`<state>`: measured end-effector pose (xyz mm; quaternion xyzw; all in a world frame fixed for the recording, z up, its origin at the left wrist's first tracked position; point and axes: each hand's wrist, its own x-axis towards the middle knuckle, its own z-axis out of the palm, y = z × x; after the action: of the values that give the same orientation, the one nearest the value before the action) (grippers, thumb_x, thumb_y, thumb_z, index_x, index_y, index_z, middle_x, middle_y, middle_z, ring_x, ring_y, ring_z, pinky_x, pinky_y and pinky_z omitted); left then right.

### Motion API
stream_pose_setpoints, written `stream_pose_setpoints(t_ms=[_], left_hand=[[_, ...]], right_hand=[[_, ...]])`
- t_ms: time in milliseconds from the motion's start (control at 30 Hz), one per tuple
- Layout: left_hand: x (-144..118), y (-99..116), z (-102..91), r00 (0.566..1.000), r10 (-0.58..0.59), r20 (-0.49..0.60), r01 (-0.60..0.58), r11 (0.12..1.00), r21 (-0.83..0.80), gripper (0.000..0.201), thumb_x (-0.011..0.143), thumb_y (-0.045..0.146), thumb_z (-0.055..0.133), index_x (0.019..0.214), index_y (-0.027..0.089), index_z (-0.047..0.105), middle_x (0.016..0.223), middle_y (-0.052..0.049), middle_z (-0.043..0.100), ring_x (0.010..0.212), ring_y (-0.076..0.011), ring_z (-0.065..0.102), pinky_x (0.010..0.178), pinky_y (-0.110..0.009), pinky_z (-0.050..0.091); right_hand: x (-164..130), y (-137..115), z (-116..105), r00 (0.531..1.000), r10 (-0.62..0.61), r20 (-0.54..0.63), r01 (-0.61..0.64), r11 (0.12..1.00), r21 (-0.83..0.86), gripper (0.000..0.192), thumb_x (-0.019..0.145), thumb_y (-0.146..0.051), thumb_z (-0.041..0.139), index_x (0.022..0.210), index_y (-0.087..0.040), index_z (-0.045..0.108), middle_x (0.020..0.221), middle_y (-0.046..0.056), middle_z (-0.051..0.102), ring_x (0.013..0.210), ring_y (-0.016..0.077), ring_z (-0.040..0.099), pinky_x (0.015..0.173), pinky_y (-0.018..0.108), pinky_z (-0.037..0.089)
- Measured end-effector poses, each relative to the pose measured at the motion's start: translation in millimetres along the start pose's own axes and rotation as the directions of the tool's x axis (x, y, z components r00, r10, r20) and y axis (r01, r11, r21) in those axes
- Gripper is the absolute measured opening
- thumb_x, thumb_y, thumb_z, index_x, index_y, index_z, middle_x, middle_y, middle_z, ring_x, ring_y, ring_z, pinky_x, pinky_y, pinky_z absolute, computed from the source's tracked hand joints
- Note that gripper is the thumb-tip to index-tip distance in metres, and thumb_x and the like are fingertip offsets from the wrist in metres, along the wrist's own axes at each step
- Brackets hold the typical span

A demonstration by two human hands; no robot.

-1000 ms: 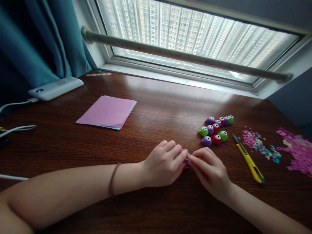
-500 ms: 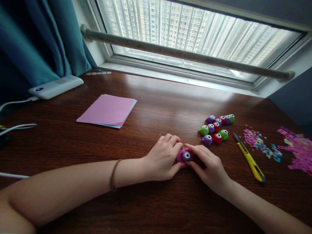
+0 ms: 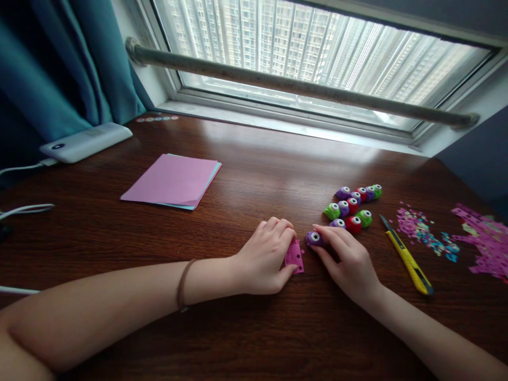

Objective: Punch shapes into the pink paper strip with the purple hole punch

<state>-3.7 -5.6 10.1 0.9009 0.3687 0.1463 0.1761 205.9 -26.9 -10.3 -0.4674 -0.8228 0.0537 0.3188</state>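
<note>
- Purple plastic with a white round face and a dark star mark in its middle: that is the small punch (image 3: 314, 238), sitting on the dark wooden desk (image 3: 254, 174) just in front of the cluster of other punches (image 3: 351, 207).
- The right hand (image 3: 349, 260) has its grip closed on the small punch, the forefinger lying over the top of it and the thumb pressed in from below; the lower body of the punch is hidden behind those fingers.
- Just left of the punch lies a pink paper scrap (image 3: 295, 256), small and squarish, with a dark star-shaped mark near its upper edge and a fleck beside it.
- The left hand (image 3: 266, 258) pinches the scrap's left edge, fingers curled together on it and thumb against its lower corner; how much of the paper runs under the fingers cannot be seen.
- The cluster holds green, red and purple punches packed touching; the marks on their faces are too small to read.
- To the right lie a yellow utility knife (image 3: 407, 258) and paper cuttings (image 3: 423, 233), with more pink offcuts (image 3: 482, 246) blurred near the edge of view.
- A stack of pink paper (image 3: 171, 180) lies well apart, far left.
</note>
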Motion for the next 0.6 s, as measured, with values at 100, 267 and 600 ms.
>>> stream_pose_setpoints(t_ms=[100,267,600], left_hand=[[0,0,0.3,1.000,0.005,0.004,-0.005,1.000,-0.010,0.033,0.074,0.030,0.055,0.101,0.013,0.047,0.107,-0.011,0.048,0.098,-0.0250,0.040,0.086,-0.043,0.038],[-1,-1,1.8,0.999,0.032,-0.010,-0.033,0.998,-0.050,0.033,0.073,0.025,0.055,0.101,0.013,0.045,0.109,-0.011,0.046,0.099,-0.0241,0.039,0.087,-0.043,0.038],[-1,-5,3.4,0.986,0.152,-0.069,-0.157,0.986,-0.063,0.016,0.078,0.015,0.049,0.094,0.016,0.047,0.101,-0.008,0.050,0.093,-0.0199,0.042,0.083,-0.037,0.038]], right_hand=[[4,5,-3,0.997,-0.068,0.019,0.070,0.992,-0.109,0.030,0.085,-0.016,0.052,0.116,-0.014,0.053,0.105,0.010,0.061,0.095,0.0198,0.055,0.086,0.037,0.048],[9,8,-6,0.997,-0.070,0.012,0.069,0.925,-0.375,0.032,0.083,-0.022,0.057,0.113,-0.011,0.056,0.098,0.008,0.064,0.084,0.0229,0.046,0.081,0.040,0.045],[8,0,-8,0.982,-0.140,-0.128,0.098,0.953,-0.287,0.036,0.080,-0.015,0.057,0.116,-0.019,0.056,0.101,0.008,0.061,0.087,0.0227,0.048,0.081,0.041,0.045]])
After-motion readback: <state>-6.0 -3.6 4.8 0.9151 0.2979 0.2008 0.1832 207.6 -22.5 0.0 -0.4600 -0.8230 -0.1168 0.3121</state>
